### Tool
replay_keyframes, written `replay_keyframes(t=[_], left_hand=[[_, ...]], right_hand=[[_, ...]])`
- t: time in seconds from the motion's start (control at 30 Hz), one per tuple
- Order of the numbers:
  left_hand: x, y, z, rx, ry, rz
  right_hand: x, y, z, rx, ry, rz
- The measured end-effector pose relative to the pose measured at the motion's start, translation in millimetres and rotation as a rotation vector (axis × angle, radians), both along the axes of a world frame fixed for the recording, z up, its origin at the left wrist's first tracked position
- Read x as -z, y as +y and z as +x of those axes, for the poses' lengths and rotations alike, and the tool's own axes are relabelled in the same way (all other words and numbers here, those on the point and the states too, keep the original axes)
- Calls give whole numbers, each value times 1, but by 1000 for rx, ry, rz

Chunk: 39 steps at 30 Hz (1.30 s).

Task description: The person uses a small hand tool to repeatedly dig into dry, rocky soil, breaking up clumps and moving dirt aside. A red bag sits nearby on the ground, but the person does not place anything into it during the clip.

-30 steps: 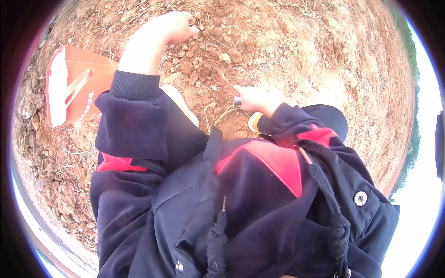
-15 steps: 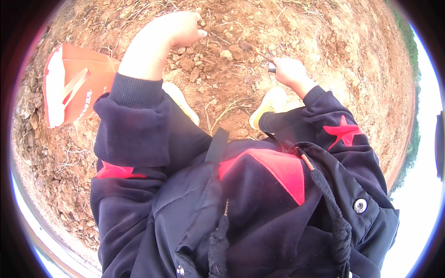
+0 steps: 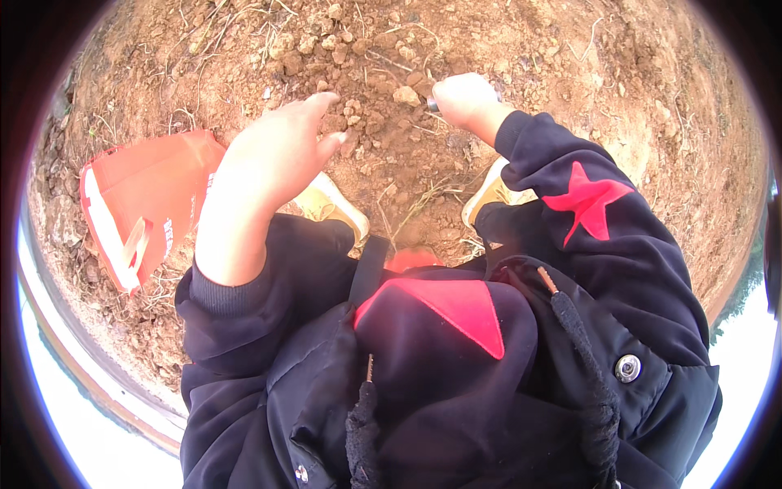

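My left hand (image 3: 277,155) hangs over the ground above my left shoe, fingers stretched out and thumb apart, with nothing in it. Just beyond its fingertips lie loose brown clods (image 3: 358,118) of dug-up soil. My right hand (image 3: 468,99) is closed in a fist round a small hand tool (image 3: 432,104). Only a short dark end of its handle shows at the left side of the fist; the working end is hidden, so its kind cannot be told. A pale stone or clod (image 3: 406,95) lies just left of that fist.
An orange-red bag (image 3: 155,191) with a strap lies on the soil at the left. My yellowish shoes (image 3: 330,204) stand apart on the ground, dry stalks (image 3: 428,196) between them. More roots and stalks (image 3: 220,33) are strewn over the far soil.
My left hand has drawn back toward me from the far soil, its fingers now straighter. My right hand has shifted left and turned, so the tool's thin shaft no longer shows.
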State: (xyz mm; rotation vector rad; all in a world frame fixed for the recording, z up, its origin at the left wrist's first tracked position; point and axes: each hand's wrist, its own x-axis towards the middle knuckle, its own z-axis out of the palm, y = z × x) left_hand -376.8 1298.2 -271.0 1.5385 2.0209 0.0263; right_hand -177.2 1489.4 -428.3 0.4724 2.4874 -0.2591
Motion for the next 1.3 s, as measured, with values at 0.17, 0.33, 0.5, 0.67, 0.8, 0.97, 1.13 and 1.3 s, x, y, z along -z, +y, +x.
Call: replay_keyframes(t=[0.17,0.33,0.5,0.67,0.8,0.97,1.13,1.3], left_hand=[[19,26,-22,4,-7,-163],[47,39,-32,-27,-22,-197],[65,25,-28,-26,-89,-371],[61,17,-17,-19,-86,-405],[64,31,-5,-28,-84,-407],[80,62,0,16,-91,-460],[90,86,-7,-41,-101,-518],[89,97,-6,3,-94,-451]], right_hand=[[19,49,4,3,-72,-38],[32,75,34,-102,-12,9],[36,75,33,-70,51,-2],[18,47,14,114,-128,-69],[20,27,12,82,-94,-136],[36,62,39,29,-30,-120],[45,80,58,-56,17,-117],[74,109,93,30,3,-155]])
